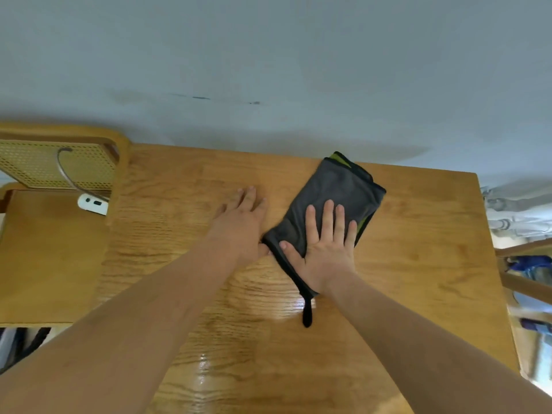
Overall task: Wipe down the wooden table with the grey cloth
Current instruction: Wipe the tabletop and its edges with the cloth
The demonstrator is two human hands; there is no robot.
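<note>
Lying under the spread fingers of the right hand, grey cloth; left hand straight-fingered beside it.

The wooden table shows bold grain under a glossy varnish, with light glaring off its near half. The grey cloth on it is matt, soft-looking fabric, edged in black, with green showing at its folds. Beside it, a chair has a perforated cane back in a smooth wooden frame.
</note>
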